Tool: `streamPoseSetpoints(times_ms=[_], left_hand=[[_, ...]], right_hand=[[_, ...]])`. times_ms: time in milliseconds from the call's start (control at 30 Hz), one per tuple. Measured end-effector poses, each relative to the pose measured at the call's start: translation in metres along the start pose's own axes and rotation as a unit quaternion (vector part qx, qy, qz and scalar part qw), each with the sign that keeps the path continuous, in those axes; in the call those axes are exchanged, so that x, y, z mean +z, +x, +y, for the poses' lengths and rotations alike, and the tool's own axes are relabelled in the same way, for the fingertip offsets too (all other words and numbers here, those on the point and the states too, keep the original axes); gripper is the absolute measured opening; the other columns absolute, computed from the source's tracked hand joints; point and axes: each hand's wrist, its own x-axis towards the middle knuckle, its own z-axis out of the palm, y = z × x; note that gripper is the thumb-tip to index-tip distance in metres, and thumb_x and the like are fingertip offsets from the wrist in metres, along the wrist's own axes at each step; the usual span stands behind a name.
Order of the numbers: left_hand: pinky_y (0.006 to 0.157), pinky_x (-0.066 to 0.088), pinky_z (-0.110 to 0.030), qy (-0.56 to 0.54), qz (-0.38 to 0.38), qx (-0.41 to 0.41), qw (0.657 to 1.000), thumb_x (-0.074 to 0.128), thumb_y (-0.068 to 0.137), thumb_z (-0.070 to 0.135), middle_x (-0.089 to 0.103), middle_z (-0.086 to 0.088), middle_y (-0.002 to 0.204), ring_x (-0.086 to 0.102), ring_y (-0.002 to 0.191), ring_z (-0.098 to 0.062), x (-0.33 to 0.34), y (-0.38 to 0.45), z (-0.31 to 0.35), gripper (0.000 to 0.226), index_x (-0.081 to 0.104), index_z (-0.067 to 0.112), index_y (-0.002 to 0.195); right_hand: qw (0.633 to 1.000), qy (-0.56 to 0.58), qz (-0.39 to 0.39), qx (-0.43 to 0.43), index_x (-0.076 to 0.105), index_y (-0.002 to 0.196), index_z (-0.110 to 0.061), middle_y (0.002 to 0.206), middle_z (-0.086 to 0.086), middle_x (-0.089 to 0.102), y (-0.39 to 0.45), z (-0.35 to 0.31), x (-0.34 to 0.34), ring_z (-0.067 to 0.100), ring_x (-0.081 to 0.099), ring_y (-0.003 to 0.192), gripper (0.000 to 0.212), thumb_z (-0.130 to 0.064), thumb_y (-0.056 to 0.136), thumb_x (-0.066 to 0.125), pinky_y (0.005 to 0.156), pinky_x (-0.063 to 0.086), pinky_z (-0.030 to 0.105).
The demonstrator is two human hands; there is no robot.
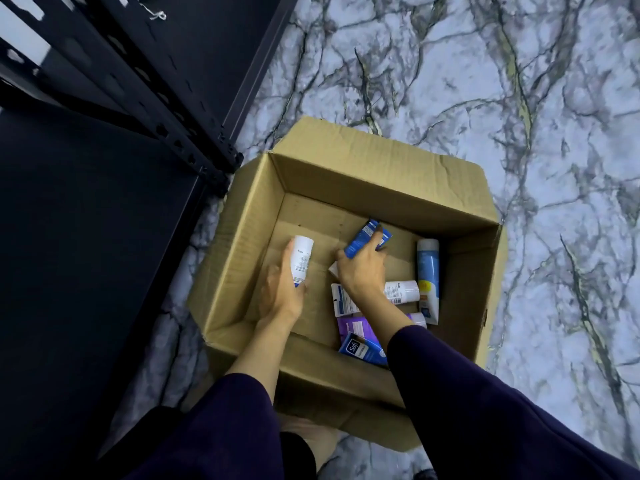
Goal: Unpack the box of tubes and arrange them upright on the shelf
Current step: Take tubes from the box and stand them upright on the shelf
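Note:
An open cardboard box (pixel 346 168) sits on the floor below me. My left hand (pixel 280 292) grips a white tube (pixel 302 258) at the box's left side. Over the middle of the box, my right hand (pixel 362 271) holds a dark blue tube (pixel 363 235). Several more tubes lie on the box floor: a white one (pixel 401 291) partly under my right wrist, a light blue one (pixel 428 278) along the right wall, a purple one (pixel 356 329) and a blue one (pixel 360 349) near the front.
A dark metal shelf unit (pixel 104 202) stands just left of the box, its corner post (pixel 221 178) touching the box's far left corner. Marble-patterned floor (pixel 519 98) surrounds the box. My dark sleeves and one foot (pixel 311 438) fill the bottom of the view.

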Motion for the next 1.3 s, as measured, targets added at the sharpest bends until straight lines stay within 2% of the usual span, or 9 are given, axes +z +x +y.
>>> streamPoseSetpoints(times_ms=[233,400,500,567,800,1033,1100,1233,1300], left_hand=[[0.081,0.051,-0.029,-0.074,0.080,0.117,0.987,0.077,0.075,0.018,0.068,0.008,0.109,0.063,0.096,-0.014,-0.013,0.001,0.017,0.055,0.058,0.033,0.124],[0.065,0.045,-0.008,-0.201,0.178,0.137,0.954,0.083,0.071,0.018,0.068,0.006,0.079,0.059,0.067,0.000,-0.027,-0.004,0.036,0.050,0.062,0.029,0.115],[0.073,0.042,-0.006,-0.206,0.234,0.169,0.935,0.076,0.078,0.023,0.069,0.003,0.095,0.063,0.081,-0.009,-0.033,-0.006,0.049,0.044,0.057,0.030,0.118],[0.074,0.039,-0.004,-0.194,0.200,0.183,0.943,0.068,0.086,0.023,0.068,0.001,0.106,0.062,0.087,-0.013,-0.034,-0.004,0.055,0.041,0.052,0.028,0.124],[0.093,0.046,-0.032,-0.220,0.027,0.148,0.964,0.059,0.089,0.008,0.048,-0.003,0.127,0.054,0.109,-0.018,0.000,0.007,0.044,0.059,0.030,0.033,0.134],[0.095,0.047,-0.042,-0.282,-0.022,0.091,0.955,0.055,0.088,-0.001,0.053,0.009,0.113,0.056,0.101,-0.018,0.020,0.005,0.030,0.053,0.036,0.029,0.127],[0.093,0.048,-0.037,-0.272,-0.032,0.093,0.957,0.058,0.088,0.000,0.053,0.015,0.106,0.057,0.099,-0.018,0.007,-0.002,0.030,0.051,0.038,0.027,0.127],[0.073,0.038,-0.001,-0.248,-0.019,0.119,0.961,0.058,0.088,-0.003,0.054,0.014,0.102,0.053,0.094,-0.011,-0.033,-0.030,0.047,0.049,0.040,0.017,0.130],[0.069,0.039,0.000,-0.241,-0.002,0.139,0.960,0.057,0.088,-0.003,0.057,0.006,0.104,0.054,0.093,-0.011,-0.056,-0.050,0.058,0.049,0.041,0.017,0.131]], right_hand=[[0.998,-0.040,-0.034,-0.038,0.008,0.150,-0.017,0.140,0.020,0.027,0.004,0.003,0.005,0.042,0.040,0.124,0.081,-0.009,0.085,0.056,0.094,0.042,0.043],[0.995,-0.061,-0.044,-0.062,0.016,0.150,-0.019,0.141,0.020,0.027,0.006,0.012,0.002,0.040,0.036,0.127,0.074,-0.017,0.089,0.056,0.097,0.042,0.042],[0.994,-0.071,-0.035,-0.074,0.020,0.149,-0.024,0.139,0.020,0.028,0.004,0.013,0.001,0.038,0.033,0.127,0.072,-0.016,0.087,0.055,0.103,0.037,0.040],[0.992,-0.085,-0.022,-0.092,0.022,0.149,-0.025,0.135,0.020,0.030,0.002,0.015,0.001,0.038,0.035,0.125,0.071,-0.016,0.087,0.054,0.104,0.036,0.039],[0.988,-0.103,-0.032,-0.115,0.026,0.148,-0.028,0.134,0.017,0.029,0.008,0.020,0.000,0.037,0.038,0.121,0.066,-0.012,0.090,0.053,0.101,0.039,0.038],[0.990,-0.076,-0.078,-0.091,0.029,0.148,-0.023,0.133,0.020,0.029,0.004,0.015,-0.016,0.041,0.046,0.115,0.068,-0.006,0.084,0.049,0.103,0.038,0.034],[0.990,-0.077,-0.087,-0.082,0.030,0.148,-0.022,0.133,0.020,0.030,-0.005,0.012,-0.024,0.042,0.050,0.113,0.070,-0.006,0.082,0.048,0.102,0.039,0.034],[0.988,-0.065,-0.082,-0.116,0.030,0.148,-0.023,0.129,0.020,0.038,-0.035,-0.002,-0.050,0.038,0.049,0.114,0.071,-0.008,0.082,0.049,0.099,0.040,0.033],[0.984,-0.034,-0.084,-0.150,0.032,0.148,-0.024,0.130,0.017,0.037,-0.054,-0.010,-0.067,0.034,0.045,0.118,0.070,-0.005,0.082,0.050,0.101,0.037,0.029]])
